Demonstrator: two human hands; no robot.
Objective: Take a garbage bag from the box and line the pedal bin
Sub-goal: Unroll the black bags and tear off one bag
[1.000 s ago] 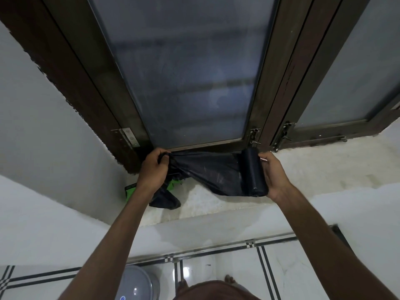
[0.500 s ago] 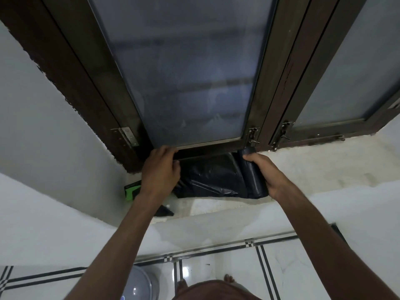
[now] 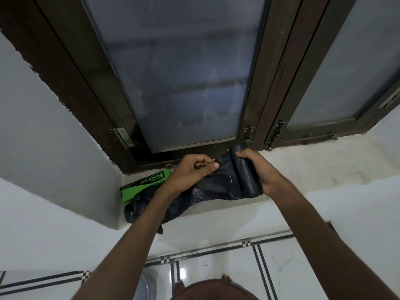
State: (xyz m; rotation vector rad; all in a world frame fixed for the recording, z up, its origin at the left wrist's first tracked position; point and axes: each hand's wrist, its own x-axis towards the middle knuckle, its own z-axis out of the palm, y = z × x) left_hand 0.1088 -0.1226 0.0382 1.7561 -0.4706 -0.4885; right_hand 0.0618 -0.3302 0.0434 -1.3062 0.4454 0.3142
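A black roll of garbage bags [image 3: 246,178] is gripped in my right hand [image 3: 257,169] over the window sill. From the roll a black bag [image 3: 212,187] stretches left, and my left hand [image 3: 192,172] pinches its top edge close to the roll. The loose end of the bag [image 3: 140,206] lies crumpled on the sill and droops over its front edge. A green garbage bag box [image 3: 142,182] lies flat on the sill at the left, partly under the bag. A sliver of the pale pedal bin [image 3: 149,286] shows on the floor beside my left forearm.
The white sill [image 3: 313,169] runs right below a dark-framed frosted window [image 3: 184,83] with metal latches [image 3: 247,135]. White walls flank the recess. Glossy floor tiles [image 3: 216,267] with dark stripes lie below, and toes show near the bottom.
My left hand has slid right along the bag towards the roll, pinching near it. The bag's loose end has dropped onto the sill, and the green box shows more.
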